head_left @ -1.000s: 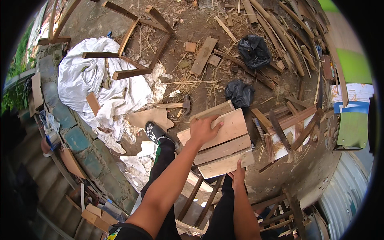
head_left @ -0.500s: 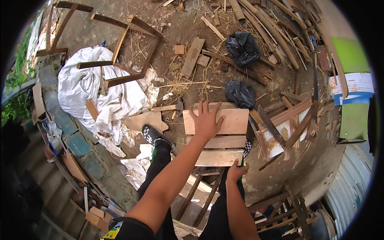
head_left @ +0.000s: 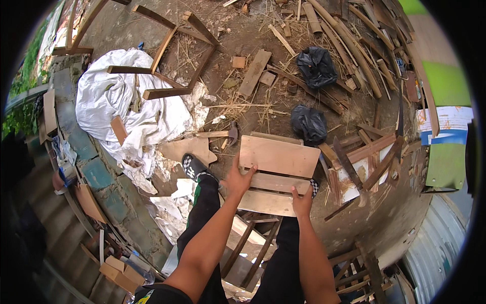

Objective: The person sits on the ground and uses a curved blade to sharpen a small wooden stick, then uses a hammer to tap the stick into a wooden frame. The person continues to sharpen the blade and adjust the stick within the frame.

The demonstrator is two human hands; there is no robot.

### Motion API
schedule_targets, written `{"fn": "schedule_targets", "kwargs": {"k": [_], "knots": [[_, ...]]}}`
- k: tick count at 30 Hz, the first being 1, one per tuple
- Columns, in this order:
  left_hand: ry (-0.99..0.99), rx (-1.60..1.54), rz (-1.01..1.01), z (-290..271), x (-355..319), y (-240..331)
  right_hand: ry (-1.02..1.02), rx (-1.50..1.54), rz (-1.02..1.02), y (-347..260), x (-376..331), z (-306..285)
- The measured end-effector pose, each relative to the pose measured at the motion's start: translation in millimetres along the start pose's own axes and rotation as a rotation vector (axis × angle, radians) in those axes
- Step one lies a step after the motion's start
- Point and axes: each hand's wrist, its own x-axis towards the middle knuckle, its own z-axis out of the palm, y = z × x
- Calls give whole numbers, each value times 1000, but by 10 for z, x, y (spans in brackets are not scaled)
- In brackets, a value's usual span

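In front of me is a slatted wooden piece (head_left: 278,155), made of several pale boards side by side with gaps between them. My left hand (head_left: 238,177) holds its left edge, thumb on top and the other fingers along the side. My right hand (head_left: 302,201) grips the near right part, with the thumb on the upper face and the other fingers at the edge. What lies beneath the boards is mostly hidden. A hammer (head_left: 233,134) with a wooden handle lies on the ground just beyond my left hand.
Two black plastic bags (head_left: 309,124) lie beyond the boards. Wooden frames (head_left: 169,93) stand by a white sheet (head_left: 116,96) at the far left. A saw (head_left: 347,164) and scrap wood lie to the right. Timber poles (head_left: 349,45) fill the far right. A wooden frame (head_left: 248,248) sits between my legs.
My left hand has moved from the top of the far board to the left edge. My right hand has shifted slightly up the right side, and the slatted piece has turned slightly clockwise.
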Motion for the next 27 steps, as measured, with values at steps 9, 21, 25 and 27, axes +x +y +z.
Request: {"fn": "schedule_targets", "kwargs": {"k": [9, 21, 25, 27], "knots": [[24, 53, 106, -322, -64, -370, 114, -126, -69, -177, -209, 74], [174, -432, 149, -2140, -206, -725, 20, -120, -272, -1935, -723, 197], [214, -535, 72, -2885, -318, -1450, -151, -131, -218, -2552, -1473, 1020], [315, -554, 59, -3134, -291, -2166, -342, -152, -340, -2894, -1808, 1468]]}}
